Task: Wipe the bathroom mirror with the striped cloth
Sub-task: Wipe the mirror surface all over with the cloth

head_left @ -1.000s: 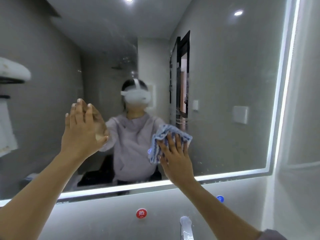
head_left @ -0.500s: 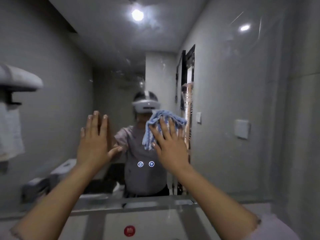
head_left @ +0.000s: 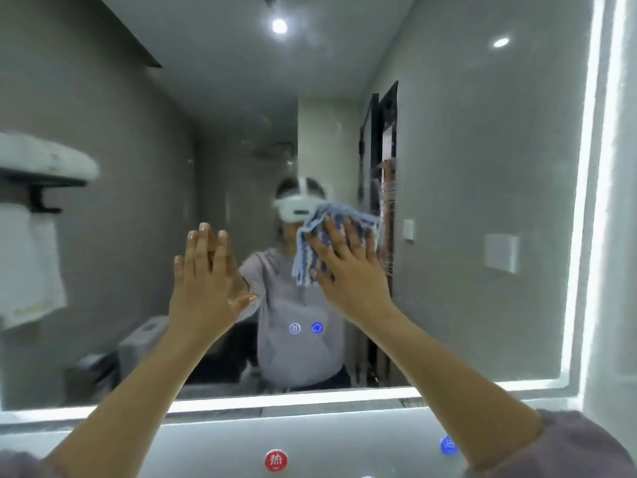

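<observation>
The bathroom mirror (head_left: 465,167) fills most of the view, with a lit strip along its bottom and right edges. My right hand (head_left: 348,274) presses the blue-and-white striped cloth (head_left: 317,236) flat against the glass near the middle, fingers spread over it. My left hand (head_left: 206,284) rests flat on the glass to the left of the cloth, fingers straight and together, holding nothing. Both forearms reach up from the bottom of the view.
Two small glowing touch icons (head_left: 306,328) sit in the glass below the cloth. A red round label (head_left: 275,461) and a blue one (head_left: 448,446) are on the wall under the mirror. The reflection shows a towel rack (head_left: 38,181) at left.
My right hand has slid the cloth up and to the right over the glass. My left hand stays flat on the mirror. My head has shifted, so the view moved.
</observation>
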The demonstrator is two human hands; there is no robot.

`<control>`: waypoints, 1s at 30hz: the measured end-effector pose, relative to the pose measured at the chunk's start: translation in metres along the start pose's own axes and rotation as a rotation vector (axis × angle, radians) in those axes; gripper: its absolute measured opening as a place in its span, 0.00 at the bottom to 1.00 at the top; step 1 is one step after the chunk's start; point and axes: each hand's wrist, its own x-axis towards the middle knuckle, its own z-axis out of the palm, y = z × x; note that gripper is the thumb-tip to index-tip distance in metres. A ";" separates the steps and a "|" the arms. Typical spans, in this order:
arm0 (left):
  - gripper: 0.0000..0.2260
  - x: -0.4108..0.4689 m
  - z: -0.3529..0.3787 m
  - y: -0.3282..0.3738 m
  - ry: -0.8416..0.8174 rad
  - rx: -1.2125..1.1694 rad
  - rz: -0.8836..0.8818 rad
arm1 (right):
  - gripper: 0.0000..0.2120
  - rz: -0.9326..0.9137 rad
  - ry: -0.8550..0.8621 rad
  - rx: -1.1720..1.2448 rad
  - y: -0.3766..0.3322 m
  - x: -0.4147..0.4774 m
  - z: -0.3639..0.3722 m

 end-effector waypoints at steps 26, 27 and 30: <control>0.55 0.002 0.008 -0.001 0.042 0.023 -0.009 | 0.27 -0.010 0.015 -0.008 -0.024 0.029 0.000; 0.54 0.001 0.008 -0.001 0.046 0.024 -0.008 | 0.28 0.006 0.011 -0.012 -0.023 0.042 -0.006; 0.54 0.001 0.007 -0.001 0.054 0.032 0.001 | 0.28 0.064 -0.006 -0.026 -0.016 0.093 -0.027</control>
